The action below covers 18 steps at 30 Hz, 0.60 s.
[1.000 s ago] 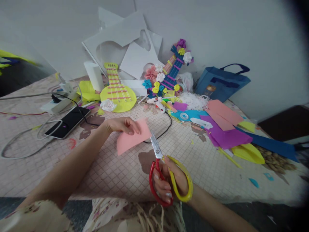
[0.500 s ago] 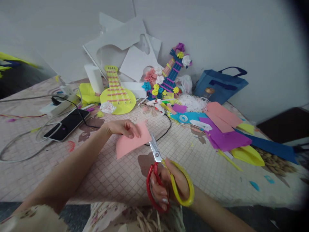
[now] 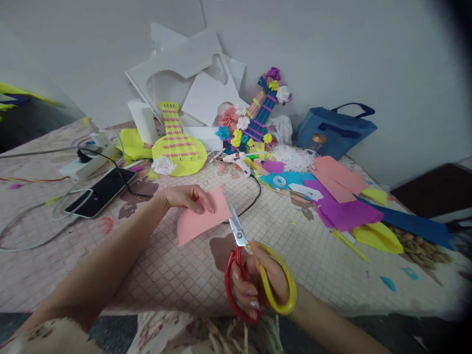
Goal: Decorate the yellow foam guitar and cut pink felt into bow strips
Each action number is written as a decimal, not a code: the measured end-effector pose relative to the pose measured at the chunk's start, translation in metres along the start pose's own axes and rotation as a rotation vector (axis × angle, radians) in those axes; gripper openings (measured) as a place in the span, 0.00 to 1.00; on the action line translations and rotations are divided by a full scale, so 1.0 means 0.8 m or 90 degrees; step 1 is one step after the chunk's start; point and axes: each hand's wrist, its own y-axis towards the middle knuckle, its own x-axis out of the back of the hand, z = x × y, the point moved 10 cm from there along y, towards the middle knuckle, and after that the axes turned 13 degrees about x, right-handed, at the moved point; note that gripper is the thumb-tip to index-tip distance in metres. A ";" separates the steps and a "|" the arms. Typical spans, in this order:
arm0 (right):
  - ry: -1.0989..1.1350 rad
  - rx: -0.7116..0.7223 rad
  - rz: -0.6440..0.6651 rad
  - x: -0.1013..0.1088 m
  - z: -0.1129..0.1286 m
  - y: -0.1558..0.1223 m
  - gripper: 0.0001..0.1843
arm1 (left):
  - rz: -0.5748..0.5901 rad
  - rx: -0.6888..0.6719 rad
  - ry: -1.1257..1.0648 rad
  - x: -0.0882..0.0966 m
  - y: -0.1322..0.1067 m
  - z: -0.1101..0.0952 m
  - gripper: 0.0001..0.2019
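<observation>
My left hand (image 3: 191, 199) pinches a piece of pink paper (image 3: 201, 225) with a curved lower edge, above the patterned tablecloth. In my right hand (image 3: 254, 280) is a pair of scissors (image 3: 239, 235) with one red and one yellow handle, its loops around my fingers and thumb. The blades point up and away from me, slightly parted, with their tips at the right edge of the pink paper. From this view I cannot tell how far the paper lies between the blades.
A yellow paper guitar (image 3: 180, 147) and a flower-covered blue one (image 3: 260, 118) stand behind. A white glue gun (image 3: 239, 160) with a black cord lies beyond the scissors. A phone (image 3: 101, 192) and power strip (image 3: 86, 164) sit left; purple paper (image 3: 341, 209) and a blue bag (image 3: 334, 129) right.
Hardly anything differs. The view has shifted slightly; both hands keep their hold, and the scissor tips stay at the pink paper's right edge.
</observation>
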 end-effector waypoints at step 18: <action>0.023 -0.013 -0.038 0.006 -0.006 -0.008 0.34 | -0.013 0.011 -0.008 0.004 -0.001 0.005 0.12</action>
